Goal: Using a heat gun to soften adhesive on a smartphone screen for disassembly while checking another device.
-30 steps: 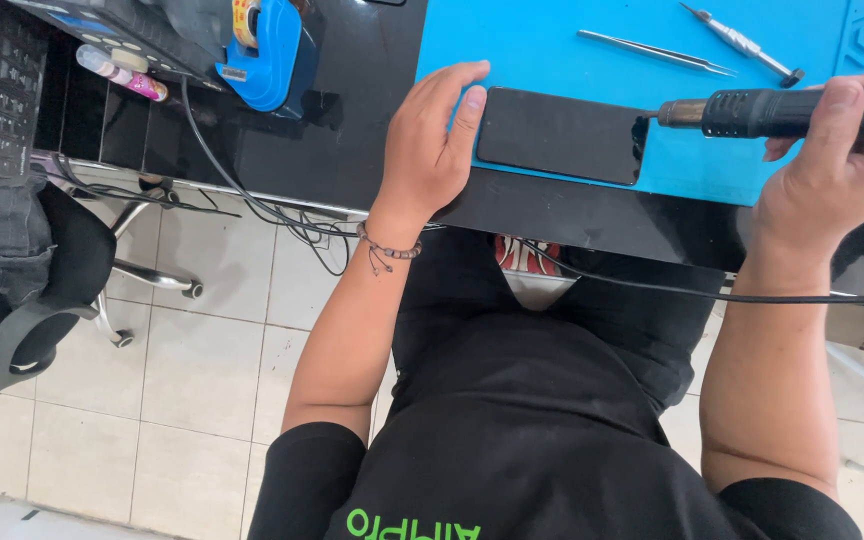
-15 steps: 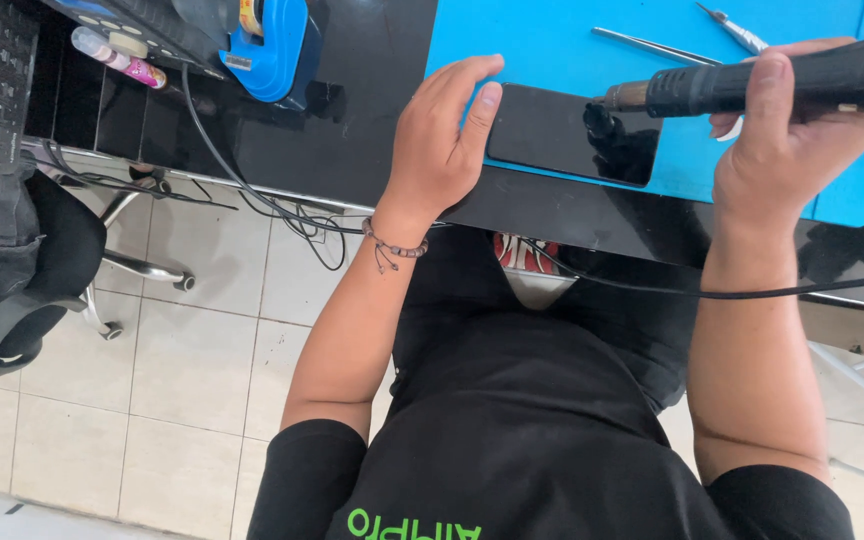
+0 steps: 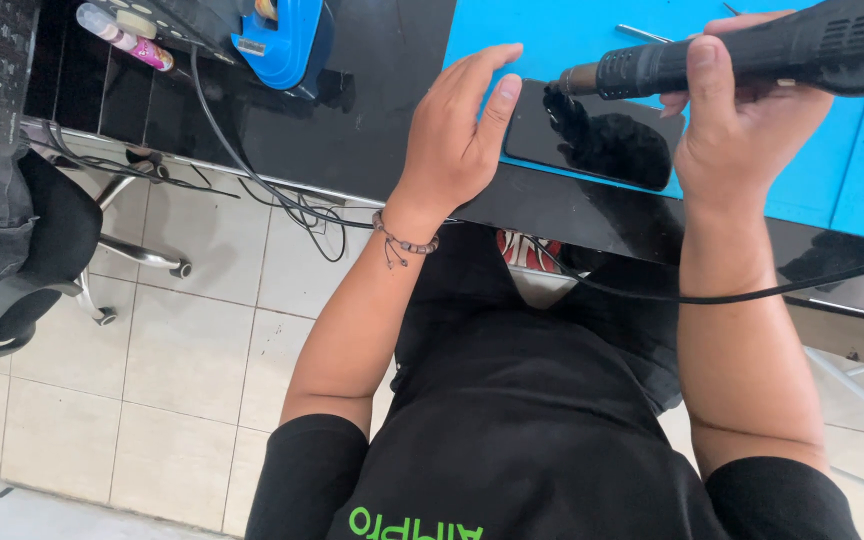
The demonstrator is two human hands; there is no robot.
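A dark smartphone (image 3: 602, 145) lies face up on a blue work mat (image 3: 562, 40) at the near edge of a black desk (image 3: 372, 110). My left hand (image 3: 457, 135) rests flat at the phone's left end, fingers together, steadying it. My right hand (image 3: 742, 120) grips a black hot-air tool (image 3: 752, 50) by its handle. The tool's metal nozzle (image 3: 577, 80) points left and hovers just above the phone's upper left part. Its black cord (image 3: 732, 295) trails off the desk across my lap.
Metal tweezers (image 3: 642, 33) lie on the mat behind the nozzle. A blue holder (image 3: 282, 35), a small pink-capped tube (image 3: 127, 35) and cables (image 3: 252, 170) sit on the desk at left. A black office chair (image 3: 12, 250) stands on the tiled floor at left.
My right hand has carried the hot-air tool left, from beyond the phone's right end to over its upper left. My left hand stayed at the phone's left end.
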